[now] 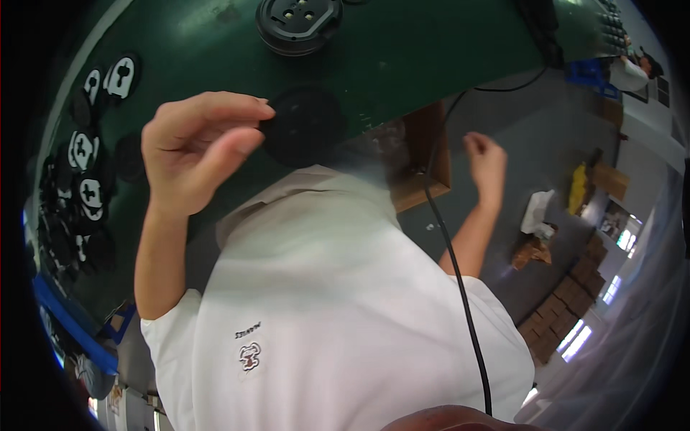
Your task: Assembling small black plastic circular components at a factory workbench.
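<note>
My left hand point(194, 147) is raised over the green table point(410, 50), its fingers curved and the thumb apart from them. Beside its fingertips, by the table's near edge, is a dark, blurred round disc point(309, 122). I see no firm grip on it. Farther back stands a black round housing point(298, 21) with a few light-coloured spots on its top. Off to the right, past the table edge, my right hand point(487, 161) hovers with fingers curled in and tips close together. Anything between those fingertips is too small to make out.
Several black round parts with white plates point(90, 197) lie along the table's left side. An open cardboard box point(431, 158) stands below the table edge. A black cable point(460, 280) hangs across my shirt front. Stacked cartons point(560, 309) and another person point(636, 72) are farther right.
</note>
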### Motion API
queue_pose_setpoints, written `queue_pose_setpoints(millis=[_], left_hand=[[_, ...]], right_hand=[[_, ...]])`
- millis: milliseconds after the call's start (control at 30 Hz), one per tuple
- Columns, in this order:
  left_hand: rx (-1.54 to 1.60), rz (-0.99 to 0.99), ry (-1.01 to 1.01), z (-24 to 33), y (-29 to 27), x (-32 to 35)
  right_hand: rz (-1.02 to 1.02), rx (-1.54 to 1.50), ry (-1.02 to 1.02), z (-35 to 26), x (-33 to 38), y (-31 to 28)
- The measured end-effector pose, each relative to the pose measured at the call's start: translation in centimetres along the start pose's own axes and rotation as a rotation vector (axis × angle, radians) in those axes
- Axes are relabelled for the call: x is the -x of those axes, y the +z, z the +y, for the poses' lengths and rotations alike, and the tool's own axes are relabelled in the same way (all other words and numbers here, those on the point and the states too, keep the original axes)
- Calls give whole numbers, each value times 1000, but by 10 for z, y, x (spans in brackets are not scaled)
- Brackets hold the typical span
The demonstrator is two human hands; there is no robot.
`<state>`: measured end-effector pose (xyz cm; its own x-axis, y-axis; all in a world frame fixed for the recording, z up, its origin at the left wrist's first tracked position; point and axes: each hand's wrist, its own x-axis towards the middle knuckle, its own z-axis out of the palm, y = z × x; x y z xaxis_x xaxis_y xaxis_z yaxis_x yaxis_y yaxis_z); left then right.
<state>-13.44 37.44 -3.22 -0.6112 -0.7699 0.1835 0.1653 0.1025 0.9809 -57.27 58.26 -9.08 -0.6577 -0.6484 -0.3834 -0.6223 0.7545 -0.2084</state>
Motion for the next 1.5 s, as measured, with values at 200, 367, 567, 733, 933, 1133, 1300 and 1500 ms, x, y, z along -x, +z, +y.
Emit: queue_pose_setpoints(millis=[200,367,567,733,933,1133,1300,1500], left_hand=[[-127,67,-121,17,35,-9],[-49,179,-193,30,50,-12],[0,68,-123,40,55,-23],[-1176,-120,432,32,14,-92],[-942,-251,-47,21,9,-67],[-645,-28,-39,5,23,-25],[-573,84,-50,-6,25,-22],[-448,126,-41,-13,17,-21]], right_hand=[[48,-827,-811,-138,48,-57],[-93,-819,-1271,-203,55,-43],[36,-864,-1263,-198,55,-47],[89,-880,-1049,-193,43,-58],[-33,-913,-1152,-204,35,-51],[-360,-942,-874,-228,29,-30],[-284,-894,-777,-236,29,-29],[-192,-792,-896,-242,29,-28]])
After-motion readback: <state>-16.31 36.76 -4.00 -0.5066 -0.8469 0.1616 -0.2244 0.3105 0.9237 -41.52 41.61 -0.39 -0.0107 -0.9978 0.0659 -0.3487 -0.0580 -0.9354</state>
